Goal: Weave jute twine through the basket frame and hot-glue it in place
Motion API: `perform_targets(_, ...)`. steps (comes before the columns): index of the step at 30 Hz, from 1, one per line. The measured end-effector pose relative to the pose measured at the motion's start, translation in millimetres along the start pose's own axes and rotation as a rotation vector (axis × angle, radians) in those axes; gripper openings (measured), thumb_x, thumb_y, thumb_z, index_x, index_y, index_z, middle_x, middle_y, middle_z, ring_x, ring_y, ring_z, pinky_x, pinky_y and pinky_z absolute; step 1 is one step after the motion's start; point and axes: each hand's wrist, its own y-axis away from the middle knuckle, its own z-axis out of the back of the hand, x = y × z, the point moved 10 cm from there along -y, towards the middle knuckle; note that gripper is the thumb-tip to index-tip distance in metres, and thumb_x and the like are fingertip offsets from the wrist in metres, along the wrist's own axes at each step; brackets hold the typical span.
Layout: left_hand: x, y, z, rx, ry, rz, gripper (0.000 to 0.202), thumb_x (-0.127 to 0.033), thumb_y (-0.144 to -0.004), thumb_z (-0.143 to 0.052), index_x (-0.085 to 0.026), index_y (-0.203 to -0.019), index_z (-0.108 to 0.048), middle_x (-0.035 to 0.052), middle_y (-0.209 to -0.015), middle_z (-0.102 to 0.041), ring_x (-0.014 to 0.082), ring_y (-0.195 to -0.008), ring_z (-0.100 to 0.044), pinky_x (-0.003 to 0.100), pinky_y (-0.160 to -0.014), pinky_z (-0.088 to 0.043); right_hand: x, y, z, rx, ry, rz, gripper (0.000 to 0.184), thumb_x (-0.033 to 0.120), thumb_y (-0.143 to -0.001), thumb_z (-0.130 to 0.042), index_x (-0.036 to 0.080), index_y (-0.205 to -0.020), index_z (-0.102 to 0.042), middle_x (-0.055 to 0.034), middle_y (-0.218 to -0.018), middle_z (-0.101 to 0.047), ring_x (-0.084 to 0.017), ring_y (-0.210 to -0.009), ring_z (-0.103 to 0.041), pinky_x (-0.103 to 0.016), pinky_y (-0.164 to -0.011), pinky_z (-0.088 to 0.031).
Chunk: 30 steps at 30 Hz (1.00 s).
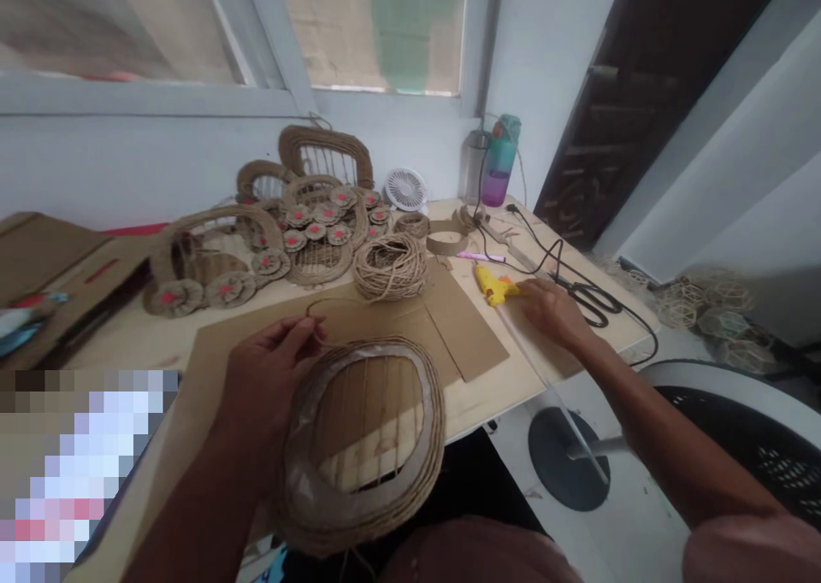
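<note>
A: Item one, the main piece?
B: Rounded oval frame (436,421), lower centre of the frame. Coarse brown twine coiled in ridges round the outside, a smooth pale band inside, thin cords strung lengthwise across the opening.

A: The left hand (273,365)?
B: Left of centre, beside the oval's upper edge; thumb and fingertips pinch a thin twine strand (309,308).

A: The right hand (555,309)?
B: Right of centre, fingers at the handle of a glue gun (493,285): glossy yellow plastic, orange trigger. I cannot tell how far they wrap it.

A: Supplies?
B: Twine ball (391,268), rough, loosely wound, centre. Flat cardboard sheet (471,331) just below it, slit by a straight line. Black-handled scissors (587,301), looped grips, right of centre.

A: Further pieces?
B: Upper left of centre, a cluster of twine-wrapped frames (327,151), some carrying round, layered rosettes (226,289) with red centres. Behind the twine ball, a white round fan (406,190) with a slatted grille.
</note>
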Motion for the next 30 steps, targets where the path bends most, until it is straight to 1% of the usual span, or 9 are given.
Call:
perform_targets(4,-2.6,1.7,5.2,0.016,-0.06,-0.074,0.029,-0.052,-0.074,-0.061,-0.024,-0.075,-0.065,0.0032,-0.083,-0.069,0.0211,-0.078,-0.062,0.034,-0.069,-0.051,11.3,-16.0,-14.8,0.09,0.121,0.088,0.05,0.009,-0.081,-0.055,0.017,-0.13,-0.058,-0.0125,-0.133,-0.06,-0.025,-0.116,-0.058,-0.038,-0.097,-0.045)
perform_targets(10,14.8,-8.7,19.9,-0.069,-0.227,-0.022,0.025,-0.045,-0.072,-0.057,-0.026,-0.086,-0.065,0.003,-0.079,-0.069,0.0268,-0.081,-0.063,0.041,-0.075,-0.049,17.1,-36.3,-23.2,0.175,0.171,0.126,0.038,0.014,-0.091,-0.05,0.019,-0.127,-0.058,-0.0129,-0.132,-0.061,-0.025,-0.111,-0.062,-0.037,-0.091,-0.042)
perform_targets(13,-0.2,7.5,24.9,-0.159,-0.279,-0.084,0.036,-0.042,-0.074,-0.055,-0.029,-0.106,-0.062,0.0016,-0.097,-0.068,0.0258,-0.083,-0.061,0.043,-0.08,-0.05,17.9,-42.1,-25.8,0.214,0.185,0.14,0.036,0.017,-0.091,-0.052,0.019,-0.126,-0.058,-0.0117,-0.131,-0.061,-0.025,-0.108,-0.063,-0.036,-0.089,-0.041)
perform_targets(15,-14.9,29.4,18.3,-0.162,-0.275,-0.132,0.042,-0.045,-0.077,-0.052,-0.029,-0.115,-0.06,0.0023,-0.108,-0.066,0.0253,-0.084,-0.06,0.042,-0.08,-0.051,19.2,-44.4,-26.6,0.233,0.188,0.149,0.036,0.018,-0.09,-0.053,0.018,-0.125,-0.058,-0.0111,-0.132,-0.061,-0.026,-0.109,-0.062,-0.036,-0.088,-0.04)
perform_targets(17,-24.7,56.6,-1.2,-0.069,-0.226,-0.139,0.041,-0.049,-0.076,-0.055,-0.031,-0.112,-0.064,0.0022,-0.103,-0.069,0.0253,-0.081,-0.061,0.04,-0.075,-0.052,21.0,-45.3,-26.8,0.244,0.186,0.156,0.036,0.018,-0.088,-0.054,0.018,-0.123,-0.058,-0.0111,-0.132,-0.06,-0.026,-0.108,-0.062,-0.035,-0.085,-0.04)
perform_targets(20,-35.8,107.4,-55.4,0.236,-0.04,-0.159,0.026,-0.046,-0.073,-0.063,-0.035,-0.095,-0.071,0.0026,-0.096,-0.071,0.0255,-0.08,-0.063,0.039,-0.076,-0.053,23.2,-43.4,-26.4,0.247,0.173,0.153,0.036,0.018,-0.083,-0.058,0.016,-0.119,-0.059,-0.0115,-0.122,-0.064,-0.025,-0.104,-0.063,-0.033,-0.081,-0.039)
perform_targets(24,-15.9,168.9,-123.9,0.479,0.38,0.09,0.026,-0.041,-0.075,-0.067,-0.035,-0.1,-0.074,0.0081,-0.095,-0.072,0.0239,-0.08,-0.064,0.036,-0.074,-0.052,23.6,-34.7,-24.3,0.204,0.146,0.124,0.035,0.017,-0.08,-0.057,0.015,-0.115,-0.06,-0.0123,-0.111,-0.066,-0.025,-0.098,-0.062,-0.033,-0.08,-0.04)
perform_targets(27,2.9,191.8,-165.7,0.539,0.63,0.263,0.047,-0.046,-0.07,-0.075,-0.03,-0.114,-0.07,0.0146,-0.118,-0.066,0.0245,-0.093,-0.065,0.036,-0.079,-0.052,25.6,-25.7,-21.3,0.145,0.126,0.101,0.04,0.016,-0.08,-0.054,0.013,-0.119,-0.057,-0.0139,-0.115,-0.063,-0.026,-0.098,-0.06,-0.034,-0.081,-0.041)
perform_targets(30,7.6,191.2,-192.6,0.56,0.726,0.354,0.066,-0.052,-0.065,-0.079,-0.027,-0.124,-0.064,0.0174,-0.127,-0.062,0.0263,-0.105,-0.064,0.036,-0.085,-0.051,36.1,-18.0,-10.1,0.023,0.036,0.118,0.046,0.011,-0.076,-0.051,0.014,-0.122,-0.056,-0.0134,-0.118,-0.061,-0.025,-0.1,-0.059,-0.033,-0.082,-0.043)
